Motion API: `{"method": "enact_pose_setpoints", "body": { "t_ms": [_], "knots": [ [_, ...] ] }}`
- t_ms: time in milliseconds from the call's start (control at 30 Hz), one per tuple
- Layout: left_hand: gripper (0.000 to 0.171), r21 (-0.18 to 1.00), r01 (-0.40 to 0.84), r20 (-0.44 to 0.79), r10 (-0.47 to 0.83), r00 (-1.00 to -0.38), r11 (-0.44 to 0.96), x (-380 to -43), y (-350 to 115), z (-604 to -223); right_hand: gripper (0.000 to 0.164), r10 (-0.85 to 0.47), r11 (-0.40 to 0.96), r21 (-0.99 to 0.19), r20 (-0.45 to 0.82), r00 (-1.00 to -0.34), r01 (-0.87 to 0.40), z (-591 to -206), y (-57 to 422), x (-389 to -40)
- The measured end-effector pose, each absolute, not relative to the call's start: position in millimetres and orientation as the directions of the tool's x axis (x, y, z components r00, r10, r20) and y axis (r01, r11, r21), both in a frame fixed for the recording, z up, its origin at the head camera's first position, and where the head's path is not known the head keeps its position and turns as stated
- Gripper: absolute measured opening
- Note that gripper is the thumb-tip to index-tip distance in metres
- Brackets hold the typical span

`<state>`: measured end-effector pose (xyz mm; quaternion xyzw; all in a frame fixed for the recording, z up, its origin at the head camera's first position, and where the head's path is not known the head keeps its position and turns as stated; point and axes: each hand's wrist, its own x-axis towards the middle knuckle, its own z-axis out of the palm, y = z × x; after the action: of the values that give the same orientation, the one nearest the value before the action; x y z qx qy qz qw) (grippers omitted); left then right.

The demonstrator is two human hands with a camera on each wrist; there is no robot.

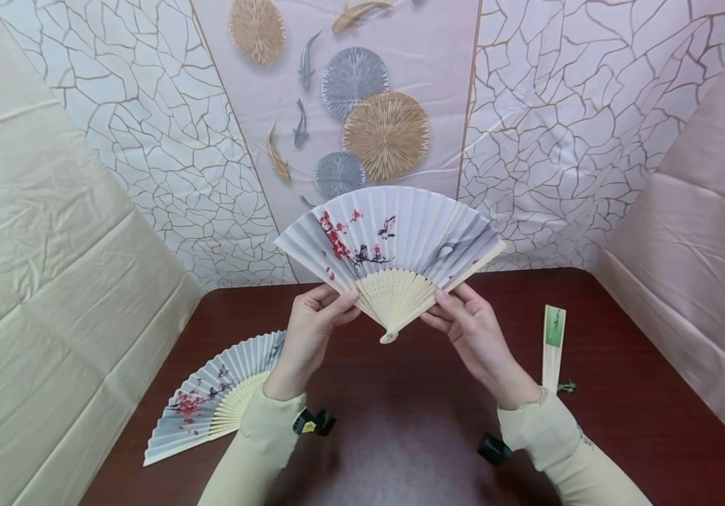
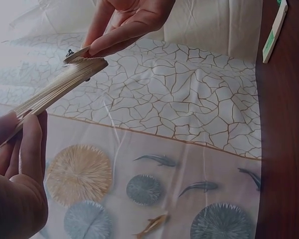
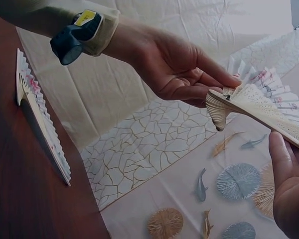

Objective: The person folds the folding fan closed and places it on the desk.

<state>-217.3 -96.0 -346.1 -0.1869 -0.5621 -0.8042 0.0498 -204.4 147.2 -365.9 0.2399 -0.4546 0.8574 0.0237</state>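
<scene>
In the head view a spread folding fan (image 1: 394,232) is held up over the table, white with red blossoms, small birds and pale ribs. Its pivot end points down toward the wearer. My left hand (image 1: 312,330) pinches the left outer rib with thumb and fingers. On the opposite side, my right hand (image 1: 473,334) pinches the right outer rib the same way. The right wrist view shows the fan's ribs (image 3: 259,112) edge-on between both hands. A second spread fan (image 1: 211,400) with similar blossoms lies on the table, partly hidden behind my left forearm.
A folded fan (image 1: 552,344) with a green label lies at the right of the dark red table (image 1: 400,436), a small green tassel (image 1: 567,386) beside it. Patterned cloth (image 1: 539,140) hangs behind the table, and beige cloth walls (image 1: 72,246) flank it.
</scene>
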Motion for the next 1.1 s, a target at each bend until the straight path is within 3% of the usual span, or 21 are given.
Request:
{"method": "enact_pose_setpoints", "body": {
  "t_ms": [467, 1100],
  "knots": [
    [0.016, 0.929, 0.229, 0.285, 0.171, -0.943, -0.29, -219.7, -99.3, -349.4, 0.034, -0.218, -0.527, -0.821, 0.382, -0.898, -0.222, -368.8, 144.8, -201.9],
    [0.024, 0.942, 0.198, 0.259, 0.213, -0.942, -0.272, -220.7, -104.4, -355.6, 0.032, -0.235, -0.507, -0.836, 0.368, -0.9, -0.21, -372.0, 143.6, -202.8]
  ]
}}
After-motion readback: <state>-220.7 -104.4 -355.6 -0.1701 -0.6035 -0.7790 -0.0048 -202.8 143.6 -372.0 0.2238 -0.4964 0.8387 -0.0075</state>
